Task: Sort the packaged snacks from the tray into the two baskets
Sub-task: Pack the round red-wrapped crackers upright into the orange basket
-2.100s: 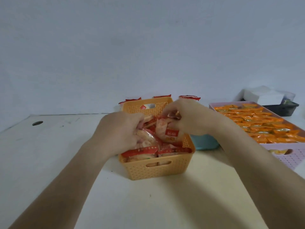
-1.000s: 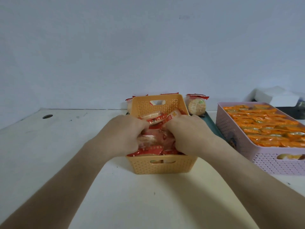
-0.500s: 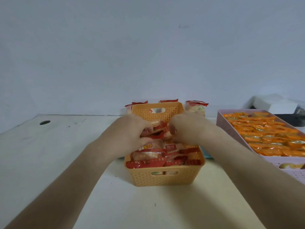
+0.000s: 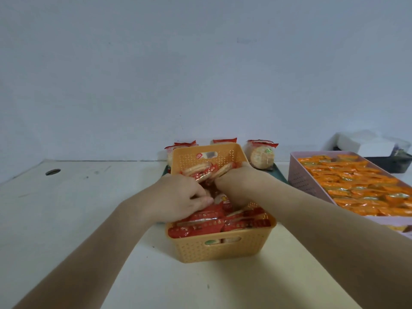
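An orange basket (image 4: 219, 249) stands in front of me, packed with red-wrapped cracker packs (image 4: 200, 225). Both hands are down inside it. My left hand (image 4: 178, 197) has its fingers curled on the packs in the middle. My right hand (image 4: 239, 186) reaches in from the right and grips packs near the far end, where two packs (image 4: 208, 171) stand tilted. A pink basket (image 4: 303, 179) at the right is full of orange-wrapped snacks (image 4: 365, 188). Behind the orange basket lies a green tray (image 4: 278, 175) with a few red-topped cracker packs (image 4: 262, 156) standing on it.
A black bin (image 4: 392, 162) with white packages sits at the far right against the wall. The white table has a round cable hole (image 4: 53, 172) at the far left. The wall rises just behind the tray.
Both hands have shifted among the packs in the orange basket, from the middle toward its far end. The view has swung a little, so the tray packs and pink basket show more fully.
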